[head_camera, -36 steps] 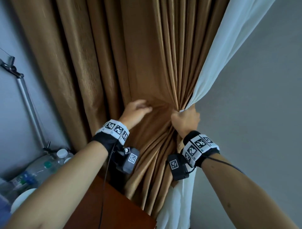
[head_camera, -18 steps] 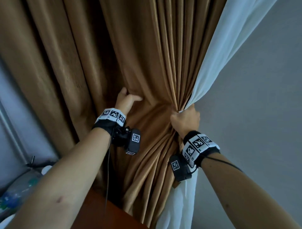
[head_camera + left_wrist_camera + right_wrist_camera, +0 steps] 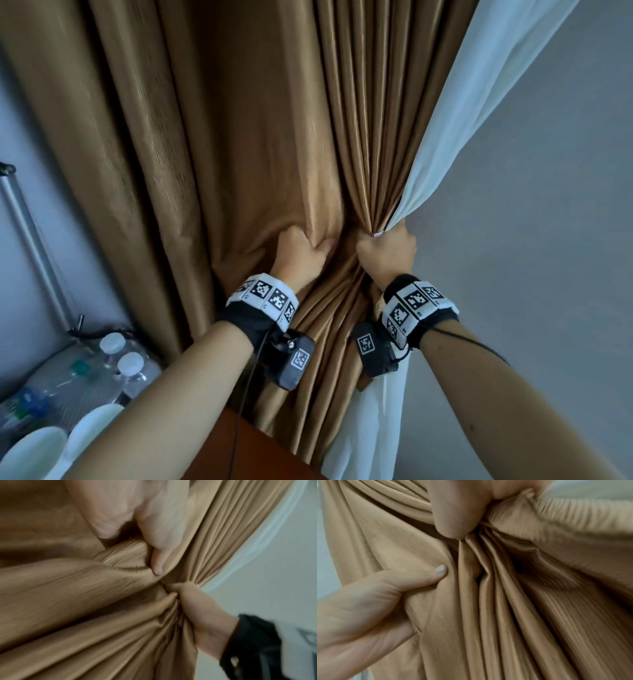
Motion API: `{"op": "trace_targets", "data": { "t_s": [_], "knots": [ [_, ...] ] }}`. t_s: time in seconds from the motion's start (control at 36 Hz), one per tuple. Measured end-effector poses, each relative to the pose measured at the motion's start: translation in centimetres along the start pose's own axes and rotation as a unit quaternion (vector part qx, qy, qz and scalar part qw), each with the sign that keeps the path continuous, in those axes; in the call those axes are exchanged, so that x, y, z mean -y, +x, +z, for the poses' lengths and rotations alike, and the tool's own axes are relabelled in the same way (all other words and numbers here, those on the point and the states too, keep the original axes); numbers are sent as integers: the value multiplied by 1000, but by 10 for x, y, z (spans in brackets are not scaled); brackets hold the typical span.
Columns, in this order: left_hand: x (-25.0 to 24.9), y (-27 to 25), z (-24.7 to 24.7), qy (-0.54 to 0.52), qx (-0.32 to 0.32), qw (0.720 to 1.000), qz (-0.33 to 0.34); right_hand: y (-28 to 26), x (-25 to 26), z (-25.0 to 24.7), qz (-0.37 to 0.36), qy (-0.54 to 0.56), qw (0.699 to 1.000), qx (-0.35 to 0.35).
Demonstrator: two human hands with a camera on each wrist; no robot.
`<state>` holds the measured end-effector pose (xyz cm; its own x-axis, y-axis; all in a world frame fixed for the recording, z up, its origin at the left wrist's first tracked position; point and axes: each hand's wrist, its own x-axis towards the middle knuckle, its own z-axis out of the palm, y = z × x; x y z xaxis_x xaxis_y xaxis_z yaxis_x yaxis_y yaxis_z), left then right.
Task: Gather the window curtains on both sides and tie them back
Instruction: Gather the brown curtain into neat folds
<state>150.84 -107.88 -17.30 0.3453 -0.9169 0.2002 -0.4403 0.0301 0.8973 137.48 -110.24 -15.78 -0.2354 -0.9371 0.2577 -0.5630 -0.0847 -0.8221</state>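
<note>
Head view: a person's right hand [image 3: 387, 253] clenches a tight bunch of a brown curtain [image 3: 267, 137] together with the edge of a sheer white curtain [image 3: 479, 102], the pleats fanning out above and below the fist. Just beside it, the left hand [image 3: 301, 255] grips a loose fold of the same brown fabric, fingers curled into the cloth. The brown material is heavy, with a fine ribbed weave and a dull sheen; the white one is thin and smooth, hanging against a plain grey wall [image 3: 548, 240]. In the right wrist view the left thumb presses flat on a fold. Clear plastic bottles [image 3: 113, 363] with white caps and white cups [image 3: 30, 452] sit at lower left, beside a reddish wooden surface [image 3: 239, 455].
</note>
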Motion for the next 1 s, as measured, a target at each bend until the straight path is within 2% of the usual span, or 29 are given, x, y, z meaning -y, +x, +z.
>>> {"op": "trace_targets", "data": {
  "t_s": [0.14, 0.28, 0.42, 0.47, 0.53, 0.61, 0.72, 0.78, 0.83, 0.89, 0.94, 1.0],
  "knots": [
    [-2, -16, 18, 14, 5, 999, 39, -8, -5, -9, -23, 27, 999, 26],
    [0, -37, 29, 6, 62, 995, 83, -15, -9, -21, -28, 47, 996, 69],
    [-3, -40, 34, 62, 108, 989, 81, -22, -3, -27, -26, 44, 994, 100],
    [-4, -40, 32, 98, 135, 981, 103, -23, -1, -26, -14, 38, 996, 82],
    [-2, -36, 28, 113, 168, 973, 116, -22, 1, -22, 2, 20, 999, 35],
    [0, -30, 16, 65, 193, 972, 115, -21, 3, -16, 22, 2, 1000, -20],
    [3, -19, -13, 5, 216, 973, 79, -20, 1, -12, 3, -1, 999, -37],
    [7, -9, -27, -26, 146, 988, 49, -19, -2, -12, -3, 2, 999, -40],
    [15, 5, -43, -52, 23, 998, 13, -16, -4, -11, -7, 6, 999, -40],
    [28, 23, -59, -53, -102, 993, -28, -13, -6, -11, -11, 9, 999, -37],
    [34, 36, -75, -72, -165, 981, -78, -10, -9, -7, -18, 12, 999, -36],
    [37, 48, -84, -101, -184, 969, -133, -9, -10, -4, -31, 10, 999, -37]
  ]
}}
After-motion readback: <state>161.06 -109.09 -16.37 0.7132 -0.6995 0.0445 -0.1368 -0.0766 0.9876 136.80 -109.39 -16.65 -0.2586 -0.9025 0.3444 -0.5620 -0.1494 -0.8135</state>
